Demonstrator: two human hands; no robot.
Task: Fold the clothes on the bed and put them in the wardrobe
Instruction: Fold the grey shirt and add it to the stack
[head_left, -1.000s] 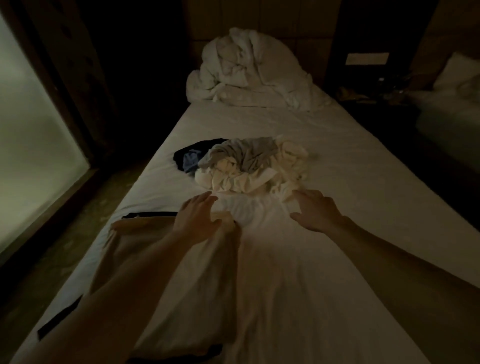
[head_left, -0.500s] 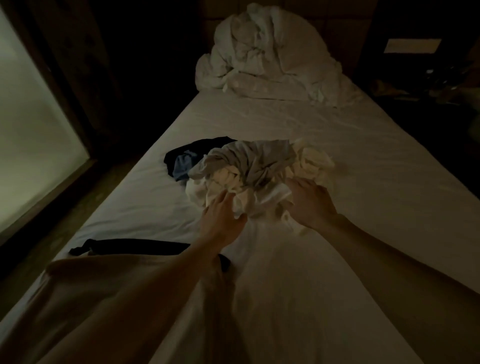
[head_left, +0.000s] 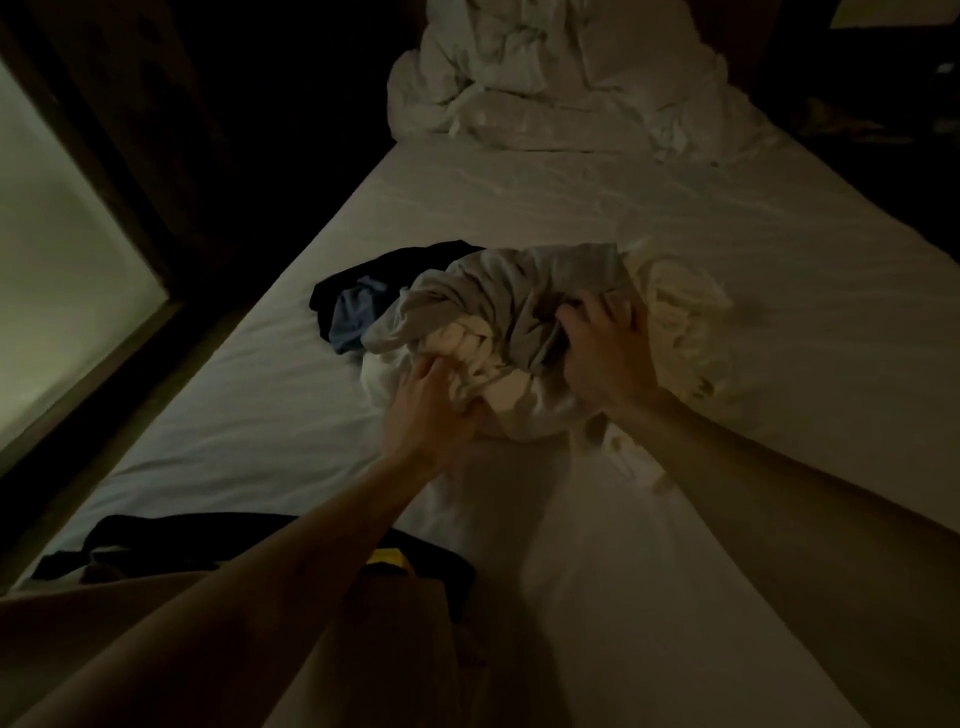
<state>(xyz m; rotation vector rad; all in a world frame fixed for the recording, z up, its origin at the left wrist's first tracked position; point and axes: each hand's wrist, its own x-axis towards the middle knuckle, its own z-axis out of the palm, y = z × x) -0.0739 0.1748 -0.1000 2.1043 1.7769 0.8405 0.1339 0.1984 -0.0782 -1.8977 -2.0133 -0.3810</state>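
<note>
Both of my hands are buried in the heap of clothes lying mid-bed. From my head camera, my left hand pinches a cream fold at the near edge, fingers curled into it. My right hand grips the grey garment on top, fingers spread and hooked. Beside my left forearm lies a dark piece.
</note>
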